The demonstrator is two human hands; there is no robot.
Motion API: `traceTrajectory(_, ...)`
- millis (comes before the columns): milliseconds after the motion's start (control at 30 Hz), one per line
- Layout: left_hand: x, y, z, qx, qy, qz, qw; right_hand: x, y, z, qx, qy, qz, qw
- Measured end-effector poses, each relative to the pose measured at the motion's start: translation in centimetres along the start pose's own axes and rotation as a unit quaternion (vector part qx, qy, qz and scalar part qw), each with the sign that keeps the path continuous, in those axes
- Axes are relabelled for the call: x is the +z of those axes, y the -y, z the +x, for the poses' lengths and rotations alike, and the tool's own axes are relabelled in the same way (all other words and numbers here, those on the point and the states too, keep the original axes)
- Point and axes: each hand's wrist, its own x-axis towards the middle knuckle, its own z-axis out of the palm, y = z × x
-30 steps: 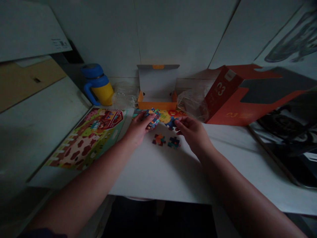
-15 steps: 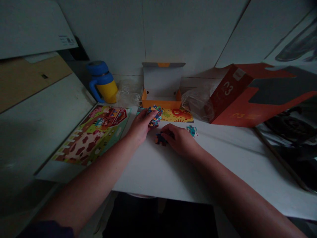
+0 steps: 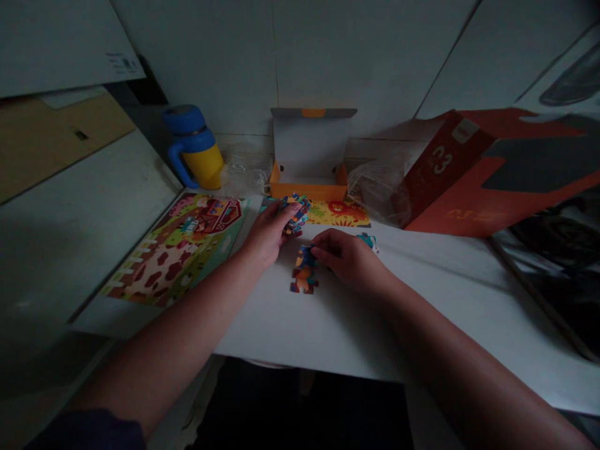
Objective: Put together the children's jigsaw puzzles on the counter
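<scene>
My left hand (image 3: 270, 234) is closed around a stack of colourful jigsaw puzzle pieces (image 3: 296, 215), thumb on top. With thumb and finger together, my right hand (image 3: 344, 255) grips the right edge of a dark blue puzzle piece (image 3: 305, 256) low over the white table. Just in front of it lies a puzzle piece with an orange-brown figure (image 3: 304, 281); the two meet or overlap, and I cannot tell whether they are joined. A teal puzzle piece (image 3: 369, 240) shows partly behind my right hand.
A farm picture sheet (image 3: 178, 247) lies at the left. Behind the hands are a yellow picture sheet (image 3: 344, 212) and an open orange box (image 3: 307, 189). A blue and yellow mug (image 3: 201, 159), clear plastic bags (image 3: 377, 187) and a big red-orange box (image 3: 469, 187) stand around the back.
My right hand has shifted slightly up and right. The blue piece now shows beyond the orange-brown one, which is more visible. My left hand keeps its stack. The camera view has tilted slightly.
</scene>
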Motion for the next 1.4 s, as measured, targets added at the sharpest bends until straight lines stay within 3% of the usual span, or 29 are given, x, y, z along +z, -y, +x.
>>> traceTrajectory(833,0.1,0.0,-0.1,-0.003,0.004,0.002,1.000,0.7,0.3,0.1,-0.026,0.006,-0.061,0.998)
traceTrajectory(1133,-0.3,0.3,0.1,-0.009,0.018,-0.005,1.000,-1.6,0.0,0.4,0.047,-0.097,-0.080,0.991)
traceTrajectory(1400,0.0,0.1,-0.2,-0.011,0.028,0.007,1.000,-1.8,-0.4,0.7,0.100,-0.126,-0.052,0.986)
